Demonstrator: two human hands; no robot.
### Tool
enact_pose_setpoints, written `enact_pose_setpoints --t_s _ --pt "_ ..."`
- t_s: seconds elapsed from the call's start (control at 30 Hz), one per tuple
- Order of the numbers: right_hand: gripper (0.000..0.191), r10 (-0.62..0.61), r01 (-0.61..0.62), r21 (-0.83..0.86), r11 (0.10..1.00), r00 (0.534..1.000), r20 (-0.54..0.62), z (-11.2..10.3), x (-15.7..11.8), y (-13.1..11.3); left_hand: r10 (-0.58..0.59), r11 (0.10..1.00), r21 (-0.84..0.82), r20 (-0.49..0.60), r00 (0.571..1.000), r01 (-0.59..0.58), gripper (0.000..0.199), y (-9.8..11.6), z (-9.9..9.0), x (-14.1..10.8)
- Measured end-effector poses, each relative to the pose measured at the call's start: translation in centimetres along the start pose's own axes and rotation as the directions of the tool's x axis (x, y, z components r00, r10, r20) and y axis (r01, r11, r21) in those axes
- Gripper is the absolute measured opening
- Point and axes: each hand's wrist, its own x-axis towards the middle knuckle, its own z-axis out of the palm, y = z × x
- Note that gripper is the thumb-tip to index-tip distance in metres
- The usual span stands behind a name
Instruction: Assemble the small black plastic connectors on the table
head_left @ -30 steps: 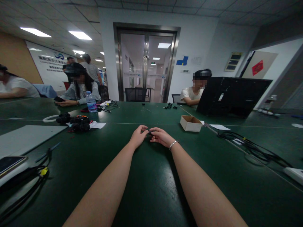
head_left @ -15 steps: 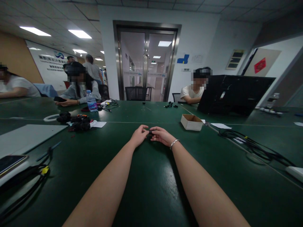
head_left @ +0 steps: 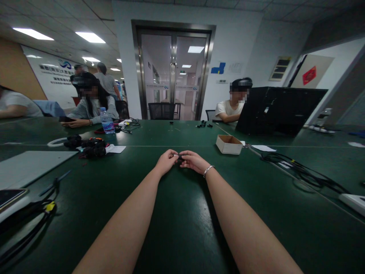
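Note:
My left hand and my right hand meet above the green table, fingertips almost touching. Between them is a small black piece, too small and too covered by fingers to name. The right fingers pinch it from one side, thumb and fingertips together. On the other side the left thumb and forefinger close on its end, where a tiny pale spot shows. A silver bangle circles my right wrist.
A small open cardboard box stands to the right of my hands. Black cables lie farther right, near a large black monitor. At left are black gear, a water bottle and a grey board. Other people sit across the table.
The camera view has shifted slightly. Both hands stay together around the black piece, with the left fingers closed a little more and a pale spot now showing at their tips.

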Motion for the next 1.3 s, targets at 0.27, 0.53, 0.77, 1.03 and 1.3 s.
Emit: enact_pose_setpoints --t_s 0.27,0.53,0.77,1.03,1.3 --pt "0.017 -0.007 0.007 0.011 1.0 1.0 -0.02 0.0 0.0 0.0 0.003 1.0 -0.004 0.015 1.0 -0.003 0.025 -0.1 -0.1 0.0" --pt "0.018 -0.026 0.026 -0.002 1.0 0.999 -0.023 0.0 0.1 0.1 -0.035 0.997 -0.073 -0.016 0.999 0.034 0.023 0.6 0.0 -0.1" --pt "0.024 -0.175 0.163 -0.147 0.976 0.982 -0.071 0.9 0.8 0.5 -0.137 0.989 -0.08 -0.121 0.983 0.128 0.035 1.0 -0.4 0.2" --pt "0.029 -0.24 0.212 -0.201 0.956 0.963 -0.124 1.2 1.3 0.9 -0.156 0.988 -0.03 -0.168 0.973 0.153 0.039 0.2 -0.6 0.6" --pt "0.014 -0.178 0.151 -0.197 0.969 0.976 -0.129 1.1 1.4 0.8 -0.063 0.997 -0.047 -0.161 0.985 0.056 0.04 0.6 -0.7 0.3"
